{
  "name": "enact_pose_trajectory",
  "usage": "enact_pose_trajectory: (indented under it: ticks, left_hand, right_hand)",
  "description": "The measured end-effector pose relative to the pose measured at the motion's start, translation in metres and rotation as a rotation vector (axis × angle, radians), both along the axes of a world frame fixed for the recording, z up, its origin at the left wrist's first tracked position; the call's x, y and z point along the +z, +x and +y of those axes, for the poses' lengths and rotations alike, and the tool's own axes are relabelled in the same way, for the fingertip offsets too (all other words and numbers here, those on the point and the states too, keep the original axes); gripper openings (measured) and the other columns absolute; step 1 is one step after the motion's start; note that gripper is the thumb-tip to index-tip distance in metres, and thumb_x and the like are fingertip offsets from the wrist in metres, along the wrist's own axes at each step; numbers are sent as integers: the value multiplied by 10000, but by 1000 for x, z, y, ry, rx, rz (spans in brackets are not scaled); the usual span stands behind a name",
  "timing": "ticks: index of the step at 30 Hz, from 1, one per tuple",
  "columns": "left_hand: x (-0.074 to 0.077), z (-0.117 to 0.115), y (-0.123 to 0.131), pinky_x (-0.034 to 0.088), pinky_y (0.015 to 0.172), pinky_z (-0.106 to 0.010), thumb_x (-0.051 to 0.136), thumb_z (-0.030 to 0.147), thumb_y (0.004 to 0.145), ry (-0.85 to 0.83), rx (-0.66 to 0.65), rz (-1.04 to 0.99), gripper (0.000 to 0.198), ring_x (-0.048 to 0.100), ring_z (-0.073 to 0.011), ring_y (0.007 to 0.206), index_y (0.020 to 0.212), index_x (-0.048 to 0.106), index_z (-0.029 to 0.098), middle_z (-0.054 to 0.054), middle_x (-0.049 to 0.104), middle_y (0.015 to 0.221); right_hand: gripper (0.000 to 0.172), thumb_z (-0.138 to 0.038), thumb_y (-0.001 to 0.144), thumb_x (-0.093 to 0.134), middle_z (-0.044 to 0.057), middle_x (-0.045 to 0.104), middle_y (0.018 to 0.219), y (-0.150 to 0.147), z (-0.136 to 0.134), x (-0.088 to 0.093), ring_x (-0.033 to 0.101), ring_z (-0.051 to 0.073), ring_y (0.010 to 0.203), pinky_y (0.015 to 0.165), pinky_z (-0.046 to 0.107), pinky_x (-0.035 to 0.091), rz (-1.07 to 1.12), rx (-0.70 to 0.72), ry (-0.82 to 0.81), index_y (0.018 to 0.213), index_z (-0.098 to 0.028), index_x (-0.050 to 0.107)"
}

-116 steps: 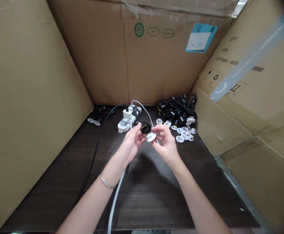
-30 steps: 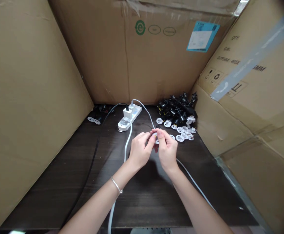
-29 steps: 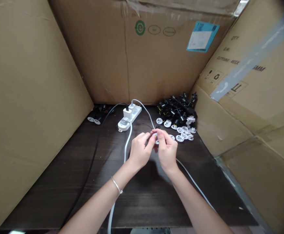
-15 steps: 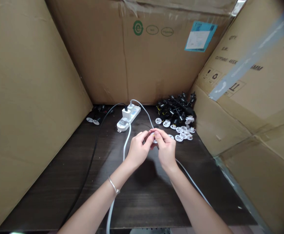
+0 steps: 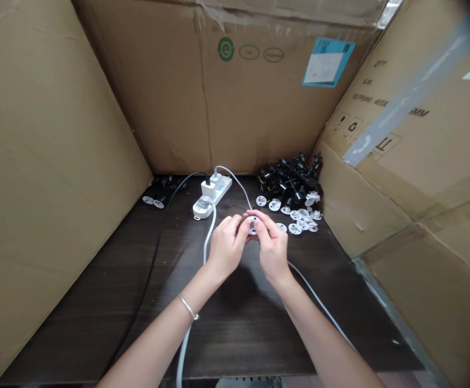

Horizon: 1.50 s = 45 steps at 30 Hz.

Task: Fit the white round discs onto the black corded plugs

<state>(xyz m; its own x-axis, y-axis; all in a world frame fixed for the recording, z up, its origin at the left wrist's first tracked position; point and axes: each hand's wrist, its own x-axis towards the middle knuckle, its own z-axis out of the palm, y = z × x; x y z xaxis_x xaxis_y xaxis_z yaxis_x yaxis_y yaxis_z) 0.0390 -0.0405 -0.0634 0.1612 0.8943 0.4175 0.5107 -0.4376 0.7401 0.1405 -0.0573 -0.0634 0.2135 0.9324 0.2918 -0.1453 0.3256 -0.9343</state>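
Observation:
Between my two hands is a round white disc with small dark holes and a spot of yellow, its face turned up toward me. My left hand grips its left side, thumb on the face. My right hand pinches the right side the same way. Fingers curl beneath and hide whatever is under the disc. Just right of my right hand lie several similar white discs. Behind these is a heap of black cylindrical parts, some with yellow wires.
A white power strip with plugs stands left of centre. A black cable and a white cable run toward me. Black parts with white discs lie at the far left. Cardboard walls enclose the dark tabletop.
My thumbs have moved apart, so more of the white disc's face shows between them. Both hands still hold it in nearly the same place. The view has shifted slightly.

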Motion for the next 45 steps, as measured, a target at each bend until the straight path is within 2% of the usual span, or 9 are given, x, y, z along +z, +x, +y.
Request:
enact_pose_trajectory:
  ticks: [7,16,20,23,26,29,35,40,45]
  left_hand:
    - [0,2,-3,326,603,-245,313,354,903,26,12,136,324,474,-136,651,690,483,178,-12,511,664]
    - [3,2,-4,353,577,-217,416,326,863,-96,-116,-26,231,488,-101,571,697,480,179,27,560,632]
    - [4,2,-5,375,625,-237,437,348,853,-5,-49,49,213,507,-125,653,740,502,179,6,558,696]
    - [5,4,-8,386,652,-255,440,355,852,119,1,187,205,502,-143,698,776,504,175,-10,537,719]
    - [7,8,-13,394,676,-274,455,296,848,263,-17,431,136,505,-178,797,852,515,174,-34,557,787]
    - [2,15,-19,404,688,-283,512,198,803,331,-79,713,113,487,-209,895,915,514,185,-48,570,865]
    - [-16,24,-23,419,647,-259,518,72,758,251,-126,859,189,492,-204,891,899,518,198,-49,571,857]
    - [-17,20,-19,442,663,-271,409,63,811,182,-59,899,235,518,-212,902,961,548,179,-71,600,908]
    - [-14,20,-25,458,743,-288,424,-11,738,53,-91,791,394,548,-212,935,1036,586,189,-80,634,973]
  right_hand:
    - [257,-318,826,498,56,634,993,6,8,-1,596,139,734,556,232,515,-1,125,-62,1016,-200,625]
    - [332,-366,837,471,60,637,1044,11,13,0,472,52,449,394,211,362,-75,110,-91,1104,-210,592]
    - [365,-427,841,442,68,597,1132,13,14,0,515,74,564,434,205,381,-75,57,-62,1082,-211,610]
    - [407,-493,809,452,63,615,977,23,21,0,487,65,511,399,196,344,-25,-68,-122,1010,-181,618]
    - [422,-525,747,512,18,589,722,34,29,-3,467,72,461,398,200,338,-33,10,-262,902,-149,627]
    - [323,-441,706,578,26,610,695,38,35,-11,540,121,585,523,235,429,-263,72,-241,818,-143,637]
    - [84,-201,620,602,13,605,696,28,38,-35,547,153,643,657,307,465,-533,1,-139,696,-168,587]
    - [197,-169,650,575,37,642,841,23,41,-44,610,158,742,670,285,503,-544,64,-103,846,-169,589]
    - [307,-104,657,555,45,661,941,24,40,-42,616,157,800,717,291,502,-602,101,-68,941,-193,629]
